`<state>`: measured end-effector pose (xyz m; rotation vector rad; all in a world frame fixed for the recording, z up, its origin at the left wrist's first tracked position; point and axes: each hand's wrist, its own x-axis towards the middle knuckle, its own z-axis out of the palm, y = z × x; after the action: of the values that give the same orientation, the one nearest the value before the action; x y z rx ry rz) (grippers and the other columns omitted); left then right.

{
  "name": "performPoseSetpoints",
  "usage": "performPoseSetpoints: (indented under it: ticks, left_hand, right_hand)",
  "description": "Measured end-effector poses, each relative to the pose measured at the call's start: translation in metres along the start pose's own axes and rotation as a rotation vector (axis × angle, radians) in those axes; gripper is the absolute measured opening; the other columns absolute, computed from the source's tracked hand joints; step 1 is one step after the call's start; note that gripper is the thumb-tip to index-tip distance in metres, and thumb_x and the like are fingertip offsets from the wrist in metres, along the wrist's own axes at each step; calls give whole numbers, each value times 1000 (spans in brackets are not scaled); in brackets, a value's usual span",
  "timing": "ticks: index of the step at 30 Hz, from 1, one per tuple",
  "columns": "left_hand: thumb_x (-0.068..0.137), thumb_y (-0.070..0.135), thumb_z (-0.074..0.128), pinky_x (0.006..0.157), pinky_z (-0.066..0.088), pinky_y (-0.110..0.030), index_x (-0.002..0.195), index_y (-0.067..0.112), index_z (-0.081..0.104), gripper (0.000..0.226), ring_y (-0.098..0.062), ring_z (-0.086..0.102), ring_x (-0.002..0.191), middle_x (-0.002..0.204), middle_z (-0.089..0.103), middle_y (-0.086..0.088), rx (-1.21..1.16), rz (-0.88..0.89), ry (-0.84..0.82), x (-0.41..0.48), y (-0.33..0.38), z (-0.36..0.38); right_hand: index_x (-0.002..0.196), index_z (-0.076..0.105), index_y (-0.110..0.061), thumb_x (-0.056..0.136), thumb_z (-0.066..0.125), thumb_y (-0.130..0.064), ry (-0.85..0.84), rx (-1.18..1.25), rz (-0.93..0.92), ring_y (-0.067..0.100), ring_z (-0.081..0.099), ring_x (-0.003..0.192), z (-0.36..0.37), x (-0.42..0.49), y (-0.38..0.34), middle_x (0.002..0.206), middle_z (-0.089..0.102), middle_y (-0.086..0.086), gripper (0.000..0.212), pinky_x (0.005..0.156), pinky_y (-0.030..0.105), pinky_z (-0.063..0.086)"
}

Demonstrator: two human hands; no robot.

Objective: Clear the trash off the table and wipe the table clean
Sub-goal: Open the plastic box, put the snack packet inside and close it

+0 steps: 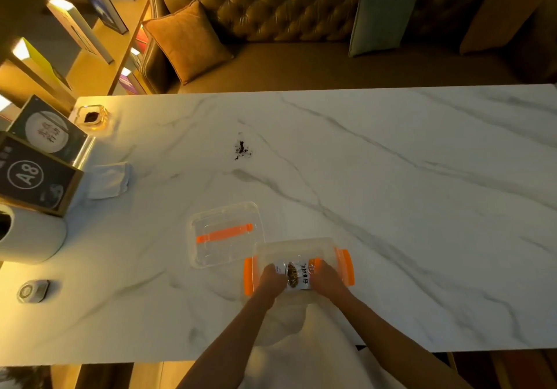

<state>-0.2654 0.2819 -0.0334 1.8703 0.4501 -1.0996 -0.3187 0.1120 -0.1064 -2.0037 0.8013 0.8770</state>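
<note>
A white snack wrapper [297,274] with dark print is held inside a clear plastic box [328,245] with orange side clips, near the table's front edge. My left hand [271,278] grips the wrapper's left end and my right hand [324,277] grips its right end. The box's clear lid [224,233] with an orange handle lies just left of it. A dark smear of crumbs [242,150] sits on the white marble table [391,192] further back. A folded white cloth [109,179] lies at the left.
Along the left edge stand a glass ashtray [91,116], two dark sign stands [36,174], a white cylinder [33,236] and a small round call button [32,290]. A leather sofa with cushions [187,40] runs behind the table.
</note>
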Motion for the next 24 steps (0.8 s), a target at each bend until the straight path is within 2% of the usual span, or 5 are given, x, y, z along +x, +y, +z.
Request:
performPoseSetpoints:
  ticks: [5,10,14,18,24]
  left_hand:
    - [65,11,52,66,55,-31,111,6,62,47,-22,65,88,98,68,-10,4,-71,59,29,-19,11]
    - [74,5,53,63,48,-28,104,6,62,32,-24,62,83,92,67,-12,-3,-93,125,-3,15,7]
    - [82,8,52,72,49,-31,107,5,60,26,-26,60,93,100,65,-11,27,-115,154,-8,18,10]
    - [81,8,50,81,53,-36,108,6,64,31,-27,63,92,98,68,-12,103,-119,132,-8,11,12]
    - [80,16,52,91,54,-40,110,7,63,33,-28,64,97,107,69,-14,249,-72,118,-11,15,9]
  right_hand:
    - [140,26,-10,81,65,-35,21,37,49,32,57,111,-3,-45,-42,128,49,16,75,87,38,48]
    - [151,8,-5,87,60,-32,41,17,89,32,50,125,-10,-46,-44,144,41,18,86,101,41,45]
    - [147,22,-1,89,59,-30,50,-29,92,31,56,118,-8,-49,-37,135,52,18,75,95,38,48]
    - [120,59,-9,92,53,-27,31,-44,32,26,63,104,-9,-48,-35,117,66,11,34,88,33,52]
    - [115,61,-7,89,57,-27,31,-74,33,27,64,100,-10,-45,-40,111,67,12,33,74,27,46]
